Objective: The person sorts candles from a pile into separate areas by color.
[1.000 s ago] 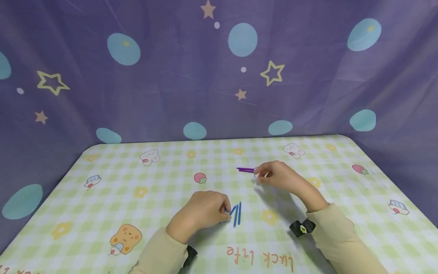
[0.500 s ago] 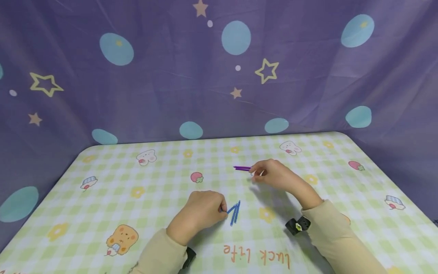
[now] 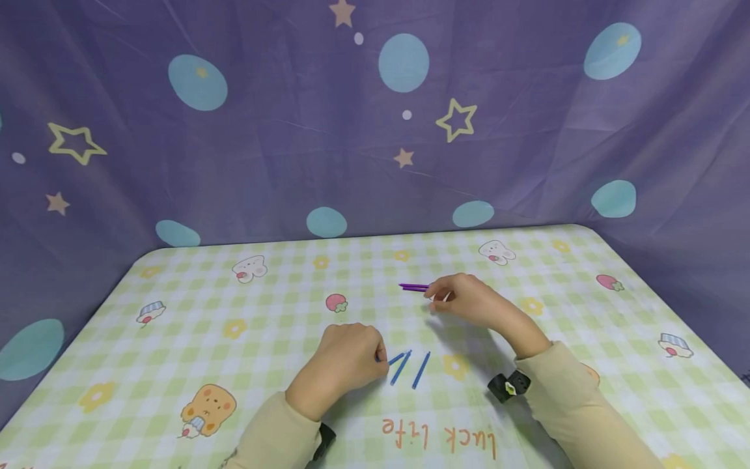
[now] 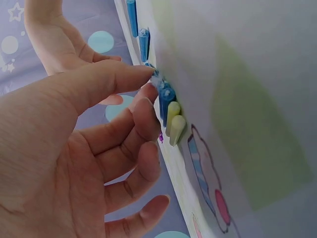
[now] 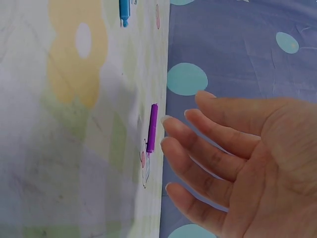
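My left hand [image 3: 349, 359] rests low over the cloth, and its thumb and index finger pinch a thin blue stick [image 3: 396, 359]. Another blue stick [image 3: 401, 368] lies against that one's far end, and a third blue stick [image 3: 420, 370] lies apart to the right. In the left wrist view, yellow sticks [image 4: 177, 130] lie beside the blue ones under the hand; the head view hides them. My right hand [image 3: 465, 299] hovers with loosely bent fingers beside the purple sticks [image 3: 413, 287]. In the right wrist view, a gap shows between its fingertips and a purple stick [image 5: 152, 129].
A green-and-white checked cloth [image 3: 281, 293] with printed cartoon figures covers the table. Behind it hangs a purple curtain [image 3: 263, 163] with stars and blue dots. A black wrist device [image 3: 509, 386] sits at the right cuff.
One blue stick has moved right, away from the other two, which now lie at a wider slant. The right hand has stayed beside the purple sticks. The head view has shifted slightly.
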Motion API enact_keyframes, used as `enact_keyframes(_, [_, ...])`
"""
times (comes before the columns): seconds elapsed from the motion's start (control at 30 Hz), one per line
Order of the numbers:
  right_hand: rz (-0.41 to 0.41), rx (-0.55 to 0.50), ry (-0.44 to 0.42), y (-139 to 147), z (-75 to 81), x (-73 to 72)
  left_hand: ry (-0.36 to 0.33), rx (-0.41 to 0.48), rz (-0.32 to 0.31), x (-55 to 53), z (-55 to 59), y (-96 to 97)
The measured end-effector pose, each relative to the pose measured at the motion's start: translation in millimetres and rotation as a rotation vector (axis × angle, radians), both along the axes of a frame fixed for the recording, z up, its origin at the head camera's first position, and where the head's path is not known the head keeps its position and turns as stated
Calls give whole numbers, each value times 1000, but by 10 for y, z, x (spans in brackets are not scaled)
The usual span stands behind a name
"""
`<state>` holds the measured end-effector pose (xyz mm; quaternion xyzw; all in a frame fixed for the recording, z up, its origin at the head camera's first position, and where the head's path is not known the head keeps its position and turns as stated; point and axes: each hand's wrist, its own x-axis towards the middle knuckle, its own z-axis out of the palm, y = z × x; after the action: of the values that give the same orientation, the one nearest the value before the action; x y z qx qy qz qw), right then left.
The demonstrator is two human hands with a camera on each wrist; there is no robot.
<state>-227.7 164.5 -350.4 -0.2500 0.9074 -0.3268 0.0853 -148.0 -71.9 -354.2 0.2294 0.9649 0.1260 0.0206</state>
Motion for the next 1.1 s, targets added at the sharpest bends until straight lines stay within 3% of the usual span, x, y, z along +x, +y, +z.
enact_keyframes(0.4, [224,-24,-31,71,-29,-6,13,-18,-16,12,1,26])
enact_keyframes(0.73, [246,-21,-41,55,-42,10,8,-24,-87,25,42,-21])
enact_keyframes(0.9, [249,-1,-6,60,-8,32,0,-9,-79,8,43,-34])
enact_keyframes(1.1, [244,16,19,75,50,51,29,14,-72,-46,119,-23])
